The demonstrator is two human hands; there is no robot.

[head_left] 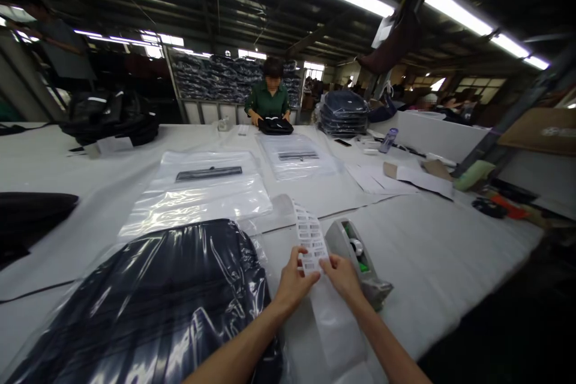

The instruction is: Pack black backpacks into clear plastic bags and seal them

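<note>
My left hand [293, 279] and right hand [342, 277] pinch the label strip [312, 234] at its sides, toward the near edge of the worktop [436, 258]. It seems light, limp, easily creased; best held by those sides.

In the upper middle of the frame, a person in green [269, 101] touches a black item [275, 127]. To the right there is a stack of plastic-wrapped dark goods [342, 113], and near it lies a phone [342, 143]. A purple bottle [389, 140] is right of the centre. Bright lamps [459, 12] hang at upper right.
</note>
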